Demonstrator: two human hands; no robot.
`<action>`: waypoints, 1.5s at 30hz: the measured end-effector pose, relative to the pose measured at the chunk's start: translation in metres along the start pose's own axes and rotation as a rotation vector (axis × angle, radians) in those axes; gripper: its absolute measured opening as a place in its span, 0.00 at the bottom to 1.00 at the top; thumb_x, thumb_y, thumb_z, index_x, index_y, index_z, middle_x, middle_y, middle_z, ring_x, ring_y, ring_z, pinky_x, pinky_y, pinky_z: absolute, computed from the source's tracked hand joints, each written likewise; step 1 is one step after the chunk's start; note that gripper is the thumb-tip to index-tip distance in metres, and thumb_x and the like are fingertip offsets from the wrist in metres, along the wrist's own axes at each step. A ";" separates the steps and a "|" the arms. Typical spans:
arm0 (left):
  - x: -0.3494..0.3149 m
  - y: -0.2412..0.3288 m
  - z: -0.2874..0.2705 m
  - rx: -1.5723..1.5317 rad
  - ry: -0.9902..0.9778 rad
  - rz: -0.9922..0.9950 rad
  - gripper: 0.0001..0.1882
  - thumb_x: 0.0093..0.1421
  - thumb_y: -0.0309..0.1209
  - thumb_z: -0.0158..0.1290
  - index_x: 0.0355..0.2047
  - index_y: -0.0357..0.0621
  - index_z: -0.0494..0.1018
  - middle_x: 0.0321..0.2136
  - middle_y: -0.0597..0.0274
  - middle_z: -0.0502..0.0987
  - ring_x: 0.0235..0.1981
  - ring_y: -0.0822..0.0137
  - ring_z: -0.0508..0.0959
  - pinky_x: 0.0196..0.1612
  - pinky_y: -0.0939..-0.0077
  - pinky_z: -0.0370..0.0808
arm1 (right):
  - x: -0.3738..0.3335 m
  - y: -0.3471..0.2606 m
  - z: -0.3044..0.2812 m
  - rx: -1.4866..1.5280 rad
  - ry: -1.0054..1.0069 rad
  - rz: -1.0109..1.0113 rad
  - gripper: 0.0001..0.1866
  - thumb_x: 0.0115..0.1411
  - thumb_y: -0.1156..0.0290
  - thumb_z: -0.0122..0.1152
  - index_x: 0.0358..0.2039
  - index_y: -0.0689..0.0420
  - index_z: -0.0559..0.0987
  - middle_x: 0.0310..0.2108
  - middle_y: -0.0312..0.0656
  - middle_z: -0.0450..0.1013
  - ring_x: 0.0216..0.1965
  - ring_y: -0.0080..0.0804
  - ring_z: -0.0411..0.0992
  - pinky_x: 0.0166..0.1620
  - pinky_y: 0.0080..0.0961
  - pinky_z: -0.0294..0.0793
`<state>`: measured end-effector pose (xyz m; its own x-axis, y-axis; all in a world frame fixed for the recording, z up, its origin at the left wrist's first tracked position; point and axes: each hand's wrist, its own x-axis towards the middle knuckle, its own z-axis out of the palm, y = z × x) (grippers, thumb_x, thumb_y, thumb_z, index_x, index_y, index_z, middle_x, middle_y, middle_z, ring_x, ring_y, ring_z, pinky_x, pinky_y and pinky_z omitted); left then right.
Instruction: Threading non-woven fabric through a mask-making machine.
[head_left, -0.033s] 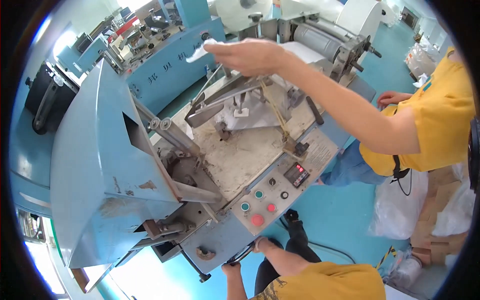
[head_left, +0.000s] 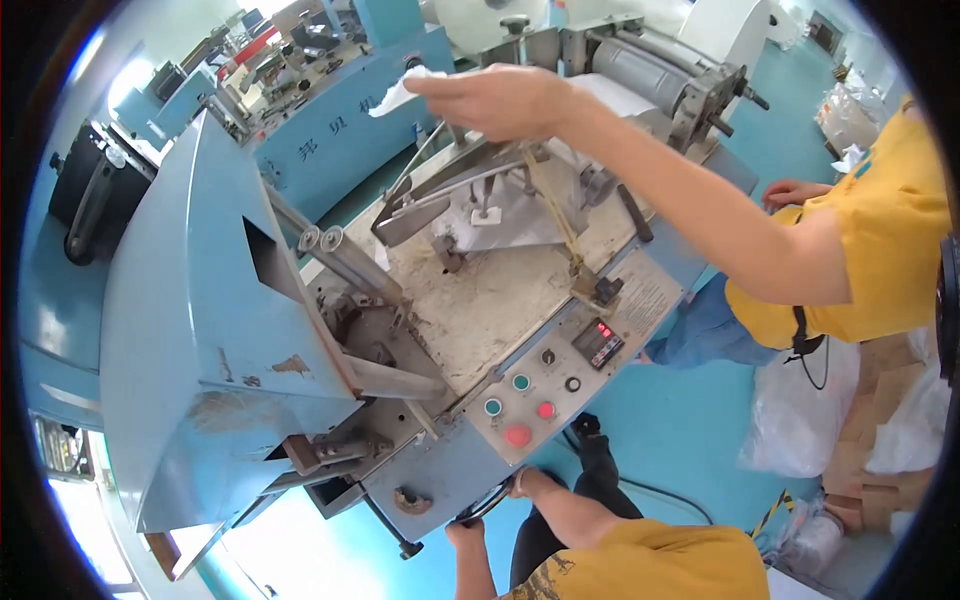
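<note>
At the front lower edge of a blue machine, my left hand (head_left: 464, 536) is closed round the rim of a dark handwheel (head_left: 488, 502). My right hand (head_left: 526, 483) is at the wheel's other side, its fingers curled on the rim and partly hidden. Above the wheel is a control panel (head_left: 590, 378) with green and red buttons and a lit red display. Across the machine bed (head_left: 470, 320), a co-worker's hand (head_left: 510, 100) holds a crumpled white sheet (head_left: 396, 96), which looks like thin film or paper, over metal guide plates (head_left: 412, 222).
A large blue housing (head_left: 250, 300) rises at the left. Metal rollers (head_left: 640, 80) stand at the far right of the machine. The co-worker in a yellow shirt (head_left: 890, 250) stands at the right, near clear plastic bags (head_left: 805, 410) and cardboard (head_left: 875, 400). A cable (head_left: 665, 492) crosses the blue floor.
The view has shifted slightly. A little more of the handwheel's rim shows between my hands. The co-worker's arm stays stretched over the machine with the white sheet.
</note>
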<state>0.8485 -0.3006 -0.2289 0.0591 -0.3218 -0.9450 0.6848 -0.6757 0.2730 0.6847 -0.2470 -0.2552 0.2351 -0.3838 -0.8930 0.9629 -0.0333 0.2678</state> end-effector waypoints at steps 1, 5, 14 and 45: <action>-0.018 -0.008 0.011 -0.087 0.028 0.001 0.13 0.56 0.33 0.38 0.37 0.41 0.68 0.32 0.59 0.72 0.32 0.63 0.73 0.34 0.69 0.72 | -0.001 -0.006 -0.003 -0.007 0.002 0.010 0.18 0.58 0.63 0.37 0.47 0.50 0.67 0.48 0.40 0.64 0.47 0.30 0.65 0.48 0.33 0.64; -0.037 -0.017 0.004 0.035 -0.029 -0.002 0.13 0.57 0.32 0.31 0.29 0.42 0.66 0.28 0.60 0.71 0.31 0.63 0.70 0.34 0.69 0.68 | -0.004 -0.013 0.010 -0.042 -0.001 0.060 0.18 0.57 0.58 0.36 0.44 0.52 0.67 0.43 0.41 0.66 0.44 0.32 0.66 0.46 0.37 0.64; -0.024 0.035 0.006 0.023 0.057 -0.432 0.26 0.52 0.54 0.37 0.36 0.43 0.64 0.31 0.55 0.70 0.33 0.62 0.68 0.35 0.66 0.61 | -0.032 0.052 0.016 -0.063 0.089 -0.114 0.25 0.56 0.46 0.35 0.35 0.55 0.68 0.33 0.42 0.68 0.37 0.36 0.68 0.40 0.47 0.66; -0.056 -0.061 0.046 0.252 0.064 -0.138 0.11 0.57 0.39 0.37 0.31 0.47 0.63 0.25 0.61 0.66 0.24 0.66 0.66 0.23 0.74 0.65 | 0.087 0.005 -0.053 -0.693 -0.504 -0.346 0.13 0.56 0.59 0.45 0.25 0.56 0.70 0.23 0.41 0.70 0.24 0.32 0.69 0.30 0.31 0.70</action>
<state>0.7702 -0.2719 -0.1839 0.0290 -0.1788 -0.9835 0.4876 -0.8564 0.1701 0.7164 -0.2312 -0.3505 -0.0099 -0.8170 -0.5765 0.8709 0.2762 -0.4064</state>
